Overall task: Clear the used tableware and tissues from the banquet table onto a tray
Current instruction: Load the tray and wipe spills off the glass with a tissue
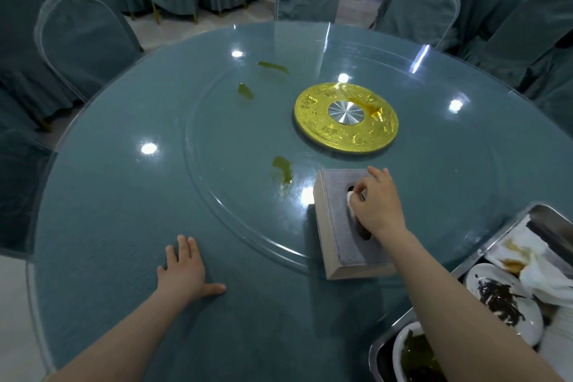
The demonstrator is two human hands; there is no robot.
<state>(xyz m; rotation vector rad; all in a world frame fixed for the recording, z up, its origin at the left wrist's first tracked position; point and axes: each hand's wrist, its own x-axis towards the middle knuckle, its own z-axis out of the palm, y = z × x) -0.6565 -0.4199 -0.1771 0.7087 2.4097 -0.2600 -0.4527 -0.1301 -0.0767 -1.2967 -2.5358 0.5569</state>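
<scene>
Tissue box [341, 226]: grey fabric top, pale wood sides, oval slot. It sits on the near edge of the glass turntable [217, 195], just left of the tray [496, 237]. A white tissue [350, 200] pokes out of the slot, small and mostly hidden by fingers.

The tray is metal, at the table's near right edge, and cut off by the frame. In it I see crumpled used tissues [533, 263] with brown stains, a white plate [527, 316] with dark tea leaves and a white bowl [400, 350] with green scraps.

Green leaf bits lie loose on the turntable: one [282, 169] near the box's far left corner, two more [245, 91] [273, 67] further out. A gold disc [345, 117] with a silver hub sits at the centre.

My right hand [376, 205] is over the box slot, knuckles up, with the forearm coming in from the lower right across the tray corner. Its fingers are curled and pinch the tissue at the slot. My left hand [184, 270] lies flat, palm down, on the teal table [108, 226] near its front edge. Its fingers are straight, the thumb is spread right, and it holds nothing. It is well apart from the box.

Covered chairs [86, 40] ring the table.
</scene>
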